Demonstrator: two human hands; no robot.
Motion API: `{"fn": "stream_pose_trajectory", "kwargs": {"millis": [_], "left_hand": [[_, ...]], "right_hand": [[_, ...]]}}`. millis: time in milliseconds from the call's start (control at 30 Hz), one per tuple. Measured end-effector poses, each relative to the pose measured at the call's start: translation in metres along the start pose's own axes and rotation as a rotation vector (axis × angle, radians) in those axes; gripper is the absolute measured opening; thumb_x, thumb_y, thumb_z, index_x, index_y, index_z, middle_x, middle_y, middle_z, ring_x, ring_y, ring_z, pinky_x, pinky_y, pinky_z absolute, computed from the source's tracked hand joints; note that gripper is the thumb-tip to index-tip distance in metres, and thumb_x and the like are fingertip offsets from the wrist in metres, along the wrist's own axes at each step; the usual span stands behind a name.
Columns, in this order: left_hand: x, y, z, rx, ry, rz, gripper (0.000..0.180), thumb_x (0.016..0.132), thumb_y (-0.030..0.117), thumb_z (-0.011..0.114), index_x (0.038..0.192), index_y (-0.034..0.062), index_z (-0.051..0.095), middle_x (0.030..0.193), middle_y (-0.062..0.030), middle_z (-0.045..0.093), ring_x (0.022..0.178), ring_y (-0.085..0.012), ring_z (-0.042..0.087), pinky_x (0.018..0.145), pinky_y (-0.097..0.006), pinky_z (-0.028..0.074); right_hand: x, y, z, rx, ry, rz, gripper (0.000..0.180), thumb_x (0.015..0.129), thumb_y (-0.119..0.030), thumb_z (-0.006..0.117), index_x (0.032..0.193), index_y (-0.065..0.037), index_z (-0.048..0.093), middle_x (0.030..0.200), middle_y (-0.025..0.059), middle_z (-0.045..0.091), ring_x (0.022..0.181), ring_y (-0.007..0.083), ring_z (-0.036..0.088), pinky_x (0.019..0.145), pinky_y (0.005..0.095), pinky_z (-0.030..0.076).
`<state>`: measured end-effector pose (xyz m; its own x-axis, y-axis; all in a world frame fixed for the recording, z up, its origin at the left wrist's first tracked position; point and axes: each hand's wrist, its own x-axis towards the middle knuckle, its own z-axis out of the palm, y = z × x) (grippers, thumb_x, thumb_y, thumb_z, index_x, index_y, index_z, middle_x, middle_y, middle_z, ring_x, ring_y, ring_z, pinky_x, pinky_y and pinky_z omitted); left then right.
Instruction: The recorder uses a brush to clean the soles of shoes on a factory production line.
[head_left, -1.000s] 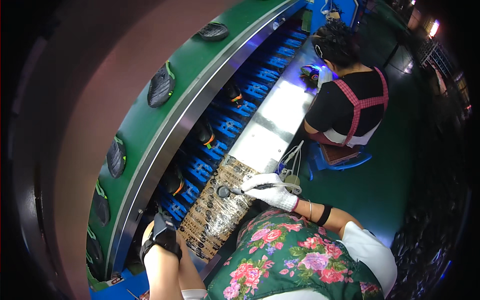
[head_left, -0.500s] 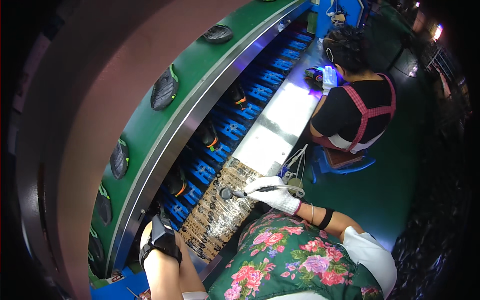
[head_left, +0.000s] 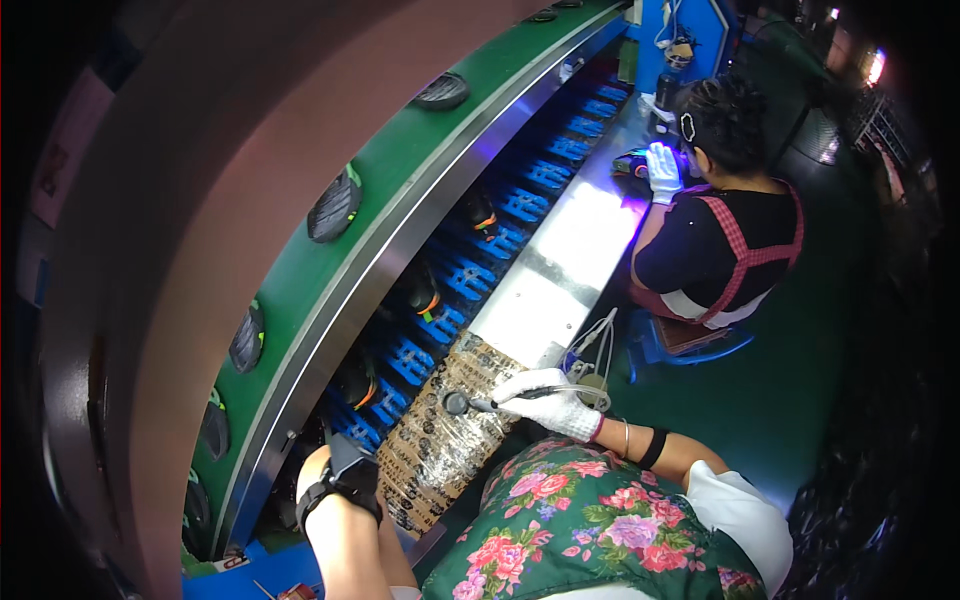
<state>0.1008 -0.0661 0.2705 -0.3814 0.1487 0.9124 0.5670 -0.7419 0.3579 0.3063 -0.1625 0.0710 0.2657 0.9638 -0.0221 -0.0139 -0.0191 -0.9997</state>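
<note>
Green conveyor (head_left: 300, 290) carrying black soles (head_left: 334, 204); blue racks (head_left: 455, 280) below. Counter (head_left: 560, 270) with wrapped mat (head_left: 440, 440). Gloved right hand (head_left: 550, 403) grips a brush (head_left: 470, 403) over the mat. Left hand (head_left: 345, 470) clasps a dark shoe (head_left: 350, 462).

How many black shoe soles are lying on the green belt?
6 in view: one far end, one upper, one middle, then three down the near curve. More may be hidden beyond the edges.

Black soles (head_left: 334, 204) on green conveyor (head_left: 400, 170); blue holders (head_left: 468, 276); seated co-worker (head_left: 722, 250)
</note>
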Motion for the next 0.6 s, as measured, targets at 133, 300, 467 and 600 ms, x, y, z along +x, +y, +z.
{"fn": "stream_pose_trajectory", "kwargs": {"millis": [133, 300, 467, 600], "left_hand": [[-0.010, -0.005, 0.028, -0.123, -0.007, -0.011, 0.052, 0.091, 0.009, 0.058, 0.143, 0.0060, 0.052, 0.140, -0.0194, 0.048, 0.138, -0.0324, 0.043, 0.109, -0.046, 0.040], [-0.018, -0.016, 0.056, -0.294, -0.043, -0.007, 0.052, 0.091, 0.009, 0.058, 0.142, 0.0052, 0.052, 0.139, -0.0200, 0.049, 0.137, -0.0329, 0.044, 0.108, -0.047, 0.041], [-0.031, -0.016, 0.074, -0.450, -0.071, 0.009, 0.052, 0.091, 0.010, 0.058, 0.142, 0.0043, 0.052, 0.138, -0.0207, 0.049, 0.136, -0.0334, 0.045, 0.107, -0.047, 0.042], [-0.043, -0.018, 0.078, -0.571, -0.094, 0.022, 0.052, 0.091, 0.010, 0.058, 0.142, 0.0037, 0.052, 0.137, -0.0211, 0.050, 0.136, -0.0339, 0.046, 0.107, -0.048, 0.043]], "right_hand": [[0.000, 0.001, 0.000, 0.003, 0.023, -0.046, 0.014, 0.086, -0.007, 0.077, 0.099, -0.003, 0.078, 0.101, 0.0091, 0.076, 0.095, 0.0170, 0.071, 0.088, 0.0317, 0.056], [0.000, 0.018, -0.008, 0.027, 0.076, -0.012, 0.015, 0.086, -0.006, 0.076, 0.100, -0.003, 0.078, 0.099, 0.0100, 0.076, 0.091, 0.0168, 0.071, 0.084, 0.0311, 0.057], [0.002, 0.020, -0.008, 0.066, 0.068, -0.021, 0.017, 0.087, -0.009, 0.075, 0.102, -0.002, 0.078, 0.098, 0.0095, 0.077, 0.091, 0.0152, 0.071, 0.083, 0.0302, 0.057], [-0.004, 0.023, -0.010, 0.056, 0.067, 0.014, 0.017, 0.088, -0.011, 0.076, 0.103, -0.003, 0.078, 0.099, 0.0091, 0.077, 0.091, 0.0148, 0.070, 0.083, 0.0298, 0.057]]}}
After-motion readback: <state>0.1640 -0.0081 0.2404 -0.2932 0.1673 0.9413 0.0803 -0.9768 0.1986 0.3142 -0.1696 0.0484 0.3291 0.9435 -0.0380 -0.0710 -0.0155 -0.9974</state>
